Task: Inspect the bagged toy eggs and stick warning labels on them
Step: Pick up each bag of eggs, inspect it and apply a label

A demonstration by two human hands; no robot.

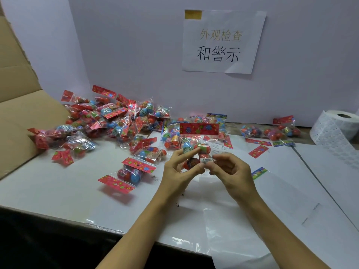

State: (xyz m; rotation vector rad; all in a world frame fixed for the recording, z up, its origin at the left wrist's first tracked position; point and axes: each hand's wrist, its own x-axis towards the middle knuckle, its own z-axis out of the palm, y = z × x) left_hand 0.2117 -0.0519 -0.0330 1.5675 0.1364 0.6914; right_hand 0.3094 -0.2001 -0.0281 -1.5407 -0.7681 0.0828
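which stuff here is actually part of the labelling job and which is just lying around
In the job: held bag of toy eggs, warning label, left hand, right hand, label roll, pile of bagged eggs.

Lying about: cardboard box, paper sign on the wall.

The pile of bagged eggs point(108, 121) crowded the table's point(58, 191) far left, hemmed by a cardboard flap point(21, 117). The label roll point(338, 125) blocked the right edge. Bare tabletop lay open near the front.
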